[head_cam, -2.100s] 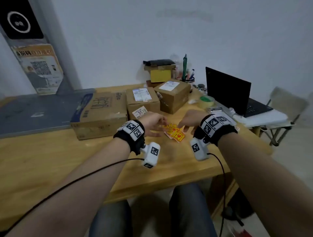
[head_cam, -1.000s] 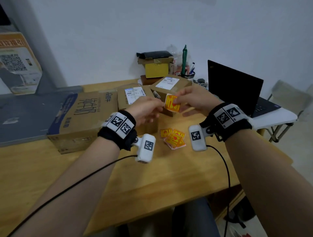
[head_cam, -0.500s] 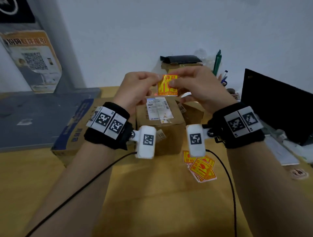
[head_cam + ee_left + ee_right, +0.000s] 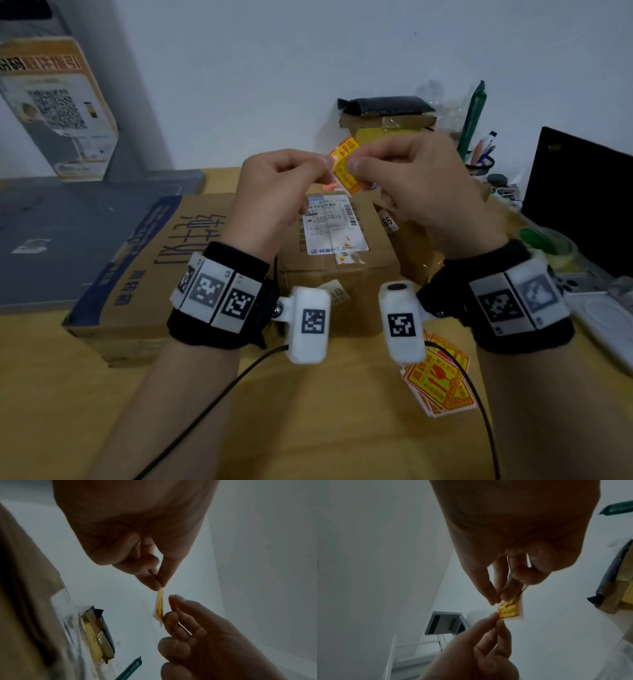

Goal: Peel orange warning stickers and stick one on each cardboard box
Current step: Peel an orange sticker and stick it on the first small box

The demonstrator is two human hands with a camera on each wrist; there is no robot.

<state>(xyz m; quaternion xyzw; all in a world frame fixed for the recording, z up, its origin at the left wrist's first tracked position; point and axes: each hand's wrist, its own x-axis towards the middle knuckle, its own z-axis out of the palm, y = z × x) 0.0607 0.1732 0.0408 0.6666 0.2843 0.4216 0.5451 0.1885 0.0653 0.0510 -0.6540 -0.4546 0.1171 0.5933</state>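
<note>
Your grip was a double pinch: the left hand (image 4: 284,192) and the right hand (image 4: 411,185) each nipped the orange sticker (image 4: 344,164) between thumb and forefinger, holding it in the air at upper centre of the head view, above the boxes. From the left wrist view the sticker (image 4: 159,604) showed nearly edge-on, a thin, limp slip with a pale backing edge. The right wrist view showed its glossy orange-yellow printed face (image 4: 509,609), the two grips on opposite corners, close together.

The relation that mattered, I judge: the sticker hung between your hands with its long axis slanted from upper right to lower left, so peeling meant drawing the two corners apart along that slant. I could not tell whether face and backing had parted yet.

Directly below it in the frame sat the middle cardboard box (image 4: 342,274), matte brown, with a white shipping label; the large box (image 4: 144,267) lay at its left. The spare stickers (image 4: 442,383) lay fanned on the wooden surface (image 4: 308,428) at lower right, nearer your right hand.
</note>
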